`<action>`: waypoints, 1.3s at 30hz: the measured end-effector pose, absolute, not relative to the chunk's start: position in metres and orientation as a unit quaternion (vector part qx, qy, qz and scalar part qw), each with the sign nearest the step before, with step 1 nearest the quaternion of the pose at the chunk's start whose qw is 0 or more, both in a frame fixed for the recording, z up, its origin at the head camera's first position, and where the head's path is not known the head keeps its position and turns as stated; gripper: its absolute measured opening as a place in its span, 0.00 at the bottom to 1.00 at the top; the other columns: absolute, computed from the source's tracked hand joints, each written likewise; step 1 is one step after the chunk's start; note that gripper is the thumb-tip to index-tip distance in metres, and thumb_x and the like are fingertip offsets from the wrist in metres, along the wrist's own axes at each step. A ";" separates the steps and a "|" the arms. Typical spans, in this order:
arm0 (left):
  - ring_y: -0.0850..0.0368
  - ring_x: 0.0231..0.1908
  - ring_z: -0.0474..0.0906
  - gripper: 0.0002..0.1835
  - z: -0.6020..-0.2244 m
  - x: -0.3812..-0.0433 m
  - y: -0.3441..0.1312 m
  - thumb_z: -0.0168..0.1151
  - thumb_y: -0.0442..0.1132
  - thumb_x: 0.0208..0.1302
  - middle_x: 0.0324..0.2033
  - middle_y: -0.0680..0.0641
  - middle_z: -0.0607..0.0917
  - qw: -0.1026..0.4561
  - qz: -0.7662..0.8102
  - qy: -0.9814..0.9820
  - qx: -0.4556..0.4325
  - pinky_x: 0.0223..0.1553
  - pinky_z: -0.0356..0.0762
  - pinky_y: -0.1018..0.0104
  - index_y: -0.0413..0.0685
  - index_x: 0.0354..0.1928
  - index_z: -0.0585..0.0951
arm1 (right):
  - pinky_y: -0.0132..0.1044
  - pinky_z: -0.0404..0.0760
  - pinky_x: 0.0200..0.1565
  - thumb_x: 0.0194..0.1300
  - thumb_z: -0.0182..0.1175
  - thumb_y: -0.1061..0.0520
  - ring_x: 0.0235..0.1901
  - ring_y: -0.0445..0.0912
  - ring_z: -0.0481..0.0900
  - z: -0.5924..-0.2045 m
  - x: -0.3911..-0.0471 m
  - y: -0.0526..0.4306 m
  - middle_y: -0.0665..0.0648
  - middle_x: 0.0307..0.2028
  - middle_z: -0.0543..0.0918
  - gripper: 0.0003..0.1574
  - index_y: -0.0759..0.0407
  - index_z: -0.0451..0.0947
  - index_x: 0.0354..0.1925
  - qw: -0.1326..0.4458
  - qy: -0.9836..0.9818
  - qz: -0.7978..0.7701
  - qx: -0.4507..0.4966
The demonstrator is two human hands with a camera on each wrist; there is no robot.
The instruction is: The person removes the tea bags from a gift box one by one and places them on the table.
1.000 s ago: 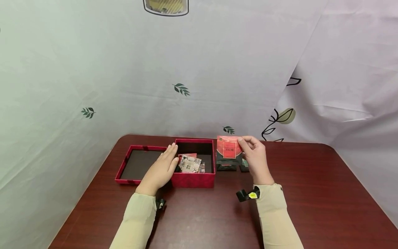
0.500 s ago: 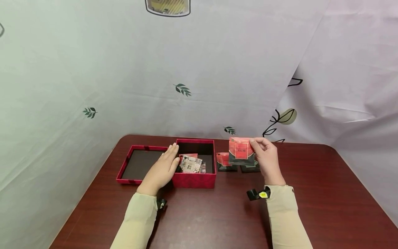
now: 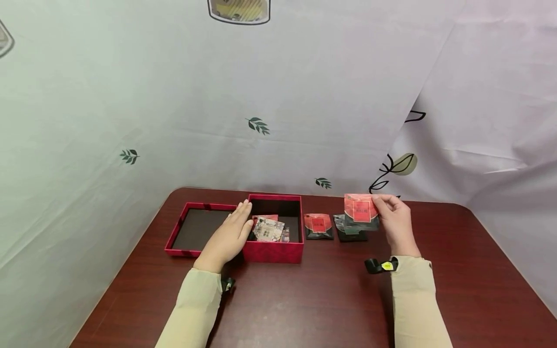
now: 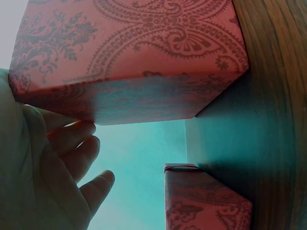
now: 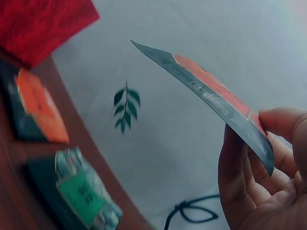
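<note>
My right hand (image 3: 395, 223) pinches a red and black tea bag sachet (image 3: 361, 212) by its upper right corner, held up over the table. In the right wrist view the sachet (image 5: 211, 93) shows edge-on between thumb and fingers. Straight fingers of my left hand (image 3: 227, 237) rest along the left wall of the red patterned box (image 3: 271, 252). Inside this box lie several sachets, a pale floral one (image 3: 268, 230) on top. On the table right of the box lie a red and black sachet (image 3: 318, 226) and a green-labelled sachet (image 5: 81, 196), the latter partly behind the held one.
The box's red-rimmed lid (image 3: 197, 231), dark inside, lies upturned to the left of the box, partly behind my left hand. Behind the brown wooden table (image 3: 304, 304) hangs a pale curtain (image 3: 278, 96) printed with leaves.
My right hand has carried the held sachet to the right, uncovering the red sachet and part of the green-labelled one on the table. My left hand stays at the box.
</note>
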State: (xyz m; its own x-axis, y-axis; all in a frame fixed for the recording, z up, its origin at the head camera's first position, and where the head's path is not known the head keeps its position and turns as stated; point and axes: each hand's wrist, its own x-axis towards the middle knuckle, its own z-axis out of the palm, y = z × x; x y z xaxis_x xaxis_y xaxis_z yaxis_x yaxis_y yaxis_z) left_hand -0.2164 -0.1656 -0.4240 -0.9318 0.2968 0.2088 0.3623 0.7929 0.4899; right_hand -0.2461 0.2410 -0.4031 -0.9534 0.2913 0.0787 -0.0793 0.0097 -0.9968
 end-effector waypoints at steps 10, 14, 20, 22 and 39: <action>0.46 0.78 0.49 0.31 -0.423 -0.216 -0.162 0.45 0.48 0.81 0.78 0.42 0.57 0.054 -0.269 -0.945 -0.176 0.74 0.52 0.42 0.41 0.78 0.58 | 0.25 0.79 0.32 0.71 0.64 0.51 0.29 0.32 0.80 -0.427 -0.255 0.270 0.38 0.28 0.85 0.06 0.52 0.83 0.41 0.095 -0.721 0.677 -0.108; 0.45 0.78 0.49 0.31 -0.423 -0.217 -0.161 0.47 0.46 0.80 0.78 0.42 0.56 0.053 -0.268 -0.945 -0.177 0.75 0.52 0.42 0.41 0.78 0.58 | 0.26 0.80 0.32 0.72 0.64 0.50 0.29 0.33 0.78 -0.435 -0.261 0.284 0.38 0.28 0.84 0.05 0.45 0.83 0.36 0.061 -0.718 0.682 -0.125; 0.45 0.78 0.49 0.32 -0.421 -0.217 -0.160 0.44 0.49 0.81 0.78 0.41 0.57 0.055 -0.266 -0.946 -0.176 0.74 0.52 0.42 0.40 0.78 0.58 | 0.25 0.80 0.34 0.72 0.64 0.49 0.31 0.33 0.78 -0.442 -0.268 0.302 0.38 0.30 0.83 0.05 0.44 0.84 0.37 0.035 -0.728 0.673 -0.128; 0.46 0.78 0.49 0.32 -0.421 -0.217 -0.160 0.44 0.49 0.81 0.78 0.41 0.57 0.055 -0.267 -0.946 -0.176 0.74 0.52 0.42 0.41 0.78 0.58 | 0.25 0.78 0.34 0.72 0.63 0.48 0.32 0.32 0.76 -0.444 -0.271 0.308 0.37 0.30 0.82 0.06 0.44 0.83 0.37 0.040 -0.755 0.642 -0.124; 0.44 0.78 0.50 0.32 -0.423 -0.216 -0.165 0.47 0.47 0.80 0.78 0.41 0.56 0.058 -0.268 -0.946 -0.174 0.74 0.52 0.42 0.40 0.78 0.58 | 0.30 0.77 0.33 0.76 0.57 0.44 0.31 0.35 0.74 -0.451 -0.285 0.330 0.42 0.33 0.80 0.31 0.72 0.76 0.57 0.006 -0.863 0.498 -0.088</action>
